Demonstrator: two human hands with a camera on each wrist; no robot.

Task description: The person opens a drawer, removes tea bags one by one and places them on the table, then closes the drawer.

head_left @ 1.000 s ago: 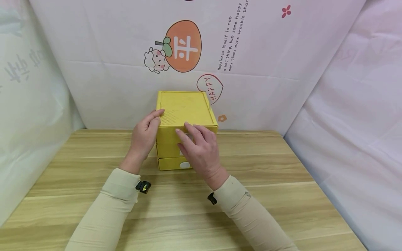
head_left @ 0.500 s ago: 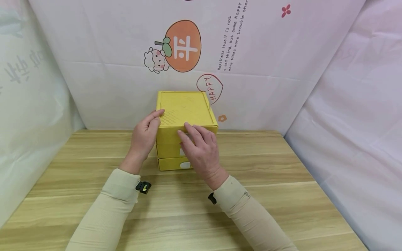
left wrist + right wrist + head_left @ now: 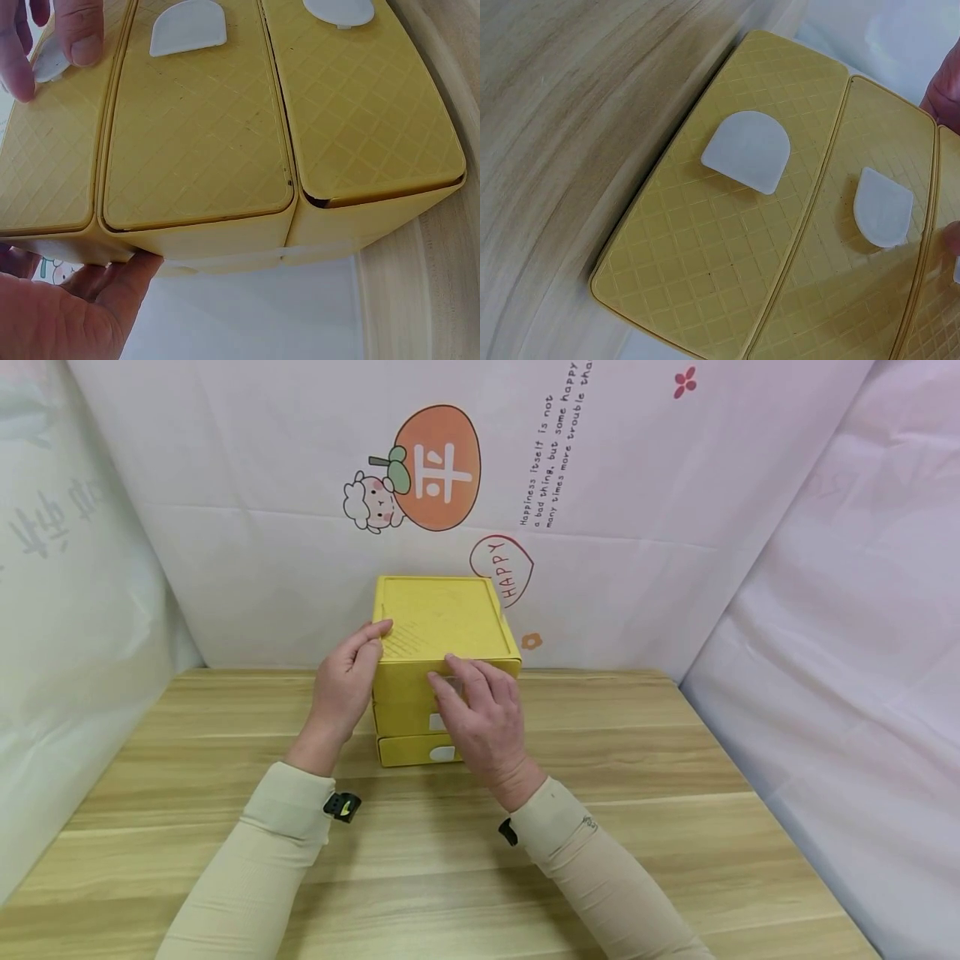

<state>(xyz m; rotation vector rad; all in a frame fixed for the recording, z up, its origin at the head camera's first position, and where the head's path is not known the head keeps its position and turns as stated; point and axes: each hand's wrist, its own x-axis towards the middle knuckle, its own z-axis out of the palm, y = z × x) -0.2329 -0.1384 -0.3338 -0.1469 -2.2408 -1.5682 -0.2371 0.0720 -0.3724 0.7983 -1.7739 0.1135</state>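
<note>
A yellow box of three stacked drawers (image 3: 408,722) stands at the back of the table, every drawer front closed or nearly so. My left hand (image 3: 345,681) steadies its left side, the index finger reaching over the top rim. In the left wrist view, the thumb and fingers of that hand lie along the box's side wall. Across the top drawer front, my right hand (image 3: 483,718) has one fingertip at the upper edge. Its thumb and another finger pinch the white drawer handle (image 3: 51,61). The middle handle (image 3: 885,208) and the bottom handle (image 3: 748,150) stand free of the fingers.
The wood-grain table (image 3: 420,868) runs forward from the box. Behind it rises a white printed cloth (image 3: 285,468), close to the box's back. More white cloth hangs along both sides of the table.
My right hand has shifted slightly right across the top drawer, uncovering a little more of the lower handles. The left hand and the box stay where they were.
</note>
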